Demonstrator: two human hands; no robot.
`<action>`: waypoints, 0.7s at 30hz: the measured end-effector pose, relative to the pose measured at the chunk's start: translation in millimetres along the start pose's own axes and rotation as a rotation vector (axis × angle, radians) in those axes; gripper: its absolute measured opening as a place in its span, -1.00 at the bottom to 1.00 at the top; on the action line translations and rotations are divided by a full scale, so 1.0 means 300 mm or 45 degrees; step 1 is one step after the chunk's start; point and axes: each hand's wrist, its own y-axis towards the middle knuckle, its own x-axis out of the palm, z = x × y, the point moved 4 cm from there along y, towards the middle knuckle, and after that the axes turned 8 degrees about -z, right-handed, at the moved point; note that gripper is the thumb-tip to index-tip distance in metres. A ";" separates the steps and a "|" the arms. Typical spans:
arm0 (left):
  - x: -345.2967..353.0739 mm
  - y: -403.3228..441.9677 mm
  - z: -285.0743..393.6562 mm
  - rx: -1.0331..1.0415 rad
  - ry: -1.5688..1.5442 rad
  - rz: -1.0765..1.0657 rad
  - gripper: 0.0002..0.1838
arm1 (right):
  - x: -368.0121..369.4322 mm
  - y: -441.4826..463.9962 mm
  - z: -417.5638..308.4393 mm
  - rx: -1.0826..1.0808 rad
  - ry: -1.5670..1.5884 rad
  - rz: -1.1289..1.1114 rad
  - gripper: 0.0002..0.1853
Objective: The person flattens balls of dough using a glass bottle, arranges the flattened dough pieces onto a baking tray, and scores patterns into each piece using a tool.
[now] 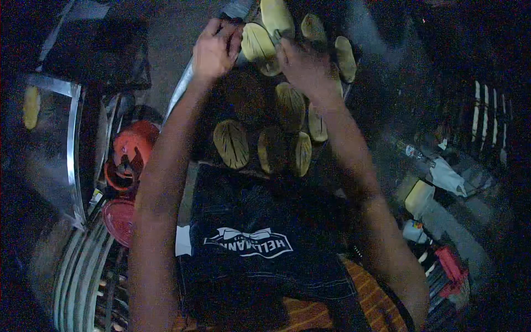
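Observation:
My left hand [214,51] is closed, its fingers curled beside a pale yellow oval piece [257,47] with dark lines across its face. What those fingers hold, if anything, is too dark to make out. On the other side of that piece, my right hand [307,66] has its fingers drawn together near a small greyish thing [277,36] that I cannot identify. A smoother oval piece [277,17] lies just above. Several similar ovals lie closer to my body, among them a lined one [232,144] and another lined piece [290,107].
At left stand an orange-red container [133,145], a dark red round lid-like thing [119,222] and a metal-edged panel [73,149]. To the right lie a clear bottle [409,150], a white cloth or bag [448,176] and a yellowish block-shaped container [419,196]. My dark apron [238,193] hangs below.

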 end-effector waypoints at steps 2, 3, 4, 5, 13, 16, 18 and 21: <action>-0.012 0.001 0.004 -0.024 -0.033 -0.030 -0.83 | -0.001 0.057 -0.024 -0.147 -0.152 0.117 -0.72; -0.014 0.003 0.005 -0.038 -0.050 -0.046 -0.83 | -0.003 0.075 -0.035 -0.211 -0.239 0.164 -0.72; -0.017 0.008 0.007 -0.042 -0.052 -0.041 -0.83 | -0.005 0.089 -0.042 -0.260 -0.327 0.197 -0.73; -0.017 0.010 0.007 -0.021 -0.069 -0.026 -0.82 | -0.009 0.101 -0.049 -0.297 -0.413 0.231 -0.73; -0.018 0.018 0.028 -0.055 -0.056 -0.032 -0.80 | -0.043 0.165 -0.047 -0.401 -0.350 0.278 -0.82; -0.019 0.020 0.024 -0.060 -0.038 -0.029 -0.80 | -0.016 0.160 -0.026 -0.406 -0.331 0.256 -0.85; -0.014 0.019 0.026 -0.064 -0.017 -0.040 -0.81 | -0.006 0.154 -0.013 -0.405 -0.301 0.229 -0.87; -0.009 0.018 0.029 -0.054 -0.027 -0.021 -0.81 | -0.016 0.140 -0.027 -0.356 -0.275 0.190 -0.87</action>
